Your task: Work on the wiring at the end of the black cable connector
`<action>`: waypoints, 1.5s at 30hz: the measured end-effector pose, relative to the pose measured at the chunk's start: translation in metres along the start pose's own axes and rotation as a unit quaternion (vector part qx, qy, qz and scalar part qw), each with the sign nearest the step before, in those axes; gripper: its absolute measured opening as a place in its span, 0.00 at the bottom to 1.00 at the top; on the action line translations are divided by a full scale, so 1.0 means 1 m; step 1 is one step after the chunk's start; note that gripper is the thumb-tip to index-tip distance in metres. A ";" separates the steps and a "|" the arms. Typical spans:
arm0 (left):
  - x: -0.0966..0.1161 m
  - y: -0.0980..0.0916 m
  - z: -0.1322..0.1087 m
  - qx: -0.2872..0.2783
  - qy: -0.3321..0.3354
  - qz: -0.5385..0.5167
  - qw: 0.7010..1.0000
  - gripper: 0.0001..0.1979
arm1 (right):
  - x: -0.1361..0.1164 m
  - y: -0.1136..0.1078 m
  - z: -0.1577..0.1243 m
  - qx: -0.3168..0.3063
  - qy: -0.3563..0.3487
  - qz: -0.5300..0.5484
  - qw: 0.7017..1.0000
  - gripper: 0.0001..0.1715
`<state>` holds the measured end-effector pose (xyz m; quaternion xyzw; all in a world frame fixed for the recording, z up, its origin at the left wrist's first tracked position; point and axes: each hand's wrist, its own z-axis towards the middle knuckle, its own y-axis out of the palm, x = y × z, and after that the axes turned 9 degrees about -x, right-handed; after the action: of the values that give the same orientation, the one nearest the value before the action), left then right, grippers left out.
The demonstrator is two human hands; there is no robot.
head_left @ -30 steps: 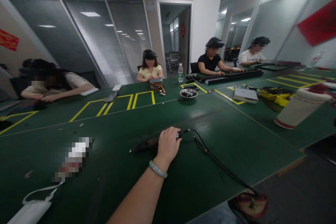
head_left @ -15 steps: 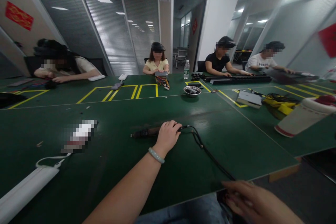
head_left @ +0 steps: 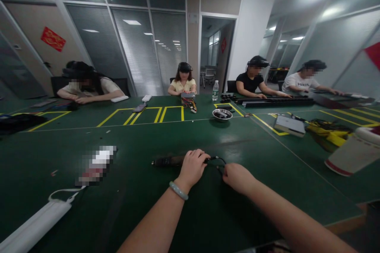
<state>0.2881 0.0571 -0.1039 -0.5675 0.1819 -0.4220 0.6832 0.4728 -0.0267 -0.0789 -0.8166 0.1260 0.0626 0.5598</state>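
A dark cylindrical tool, like an electric screwdriver (head_left: 169, 161), lies on the green table with its tip to the left. My left hand (head_left: 194, 166), with a pale bangle at the wrist, is wrapped over the tool's right end. From that end a thin black cable (head_left: 219, 158) runs rightward. Just to the right, my right hand (head_left: 237, 178) is closed around the cable, its fingertips partly hidden. The two hands are close together but apart.
A metal bowl (head_left: 222, 115) of dark parts stands beyond my hands. On the left lie a white power strip (head_left: 38, 221) and a blurred-out object (head_left: 97, 164). A cup (head_left: 353, 152) stands at right. Several people sit across the table (head_left: 142, 142).
My right hand has moved from the table's front edge up and left to the cable beside the tool. My left hand stays on the tool. The head view has tilted up a little.
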 end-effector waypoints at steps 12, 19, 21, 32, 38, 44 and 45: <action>-0.013 -0.003 0.012 -0.008 -0.037 -0.006 0.999 0.14 | -0.014 -0.005 0.053 0.008 -0.156 0.295 0.943 0.10; -0.013 -0.002 0.014 -0.008 -0.056 -0.013 0.998 0.15 | -0.010 0.010 0.066 0.108 -0.155 0.286 0.939 0.07; -0.012 -0.002 0.014 -0.007 -0.060 -0.017 0.998 0.14 | -0.004 0.014 0.066 0.132 -0.144 0.265 0.944 0.05; -0.003 -0.005 0.014 -0.012 -0.090 -0.044 0.995 0.12 | 0.008 0.014 0.065 0.097 -0.095 0.304 0.943 0.05; 0.000 -0.002 0.014 -0.007 -0.097 -0.039 0.994 0.14 | 0.005 0.017 0.063 0.126 -0.102 0.251 0.954 0.03; 0.002 0.003 0.016 0.005 -0.099 -0.023 0.995 0.11 | 0.005 0.015 0.062 0.143 -0.110 0.227 0.957 0.02; 0.003 0.004 0.016 0.008 -0.098 -0.021 0.995 0.10 | 0.005 0.014 0.062 0.146 -0.111 0.223 0.957 0.03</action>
<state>0.3026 0.0647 -0.1021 -0.6041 0.0984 -0.3804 0.6933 0.4765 0.0249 -0.1154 -0.6650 0.2498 0.2572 0.6552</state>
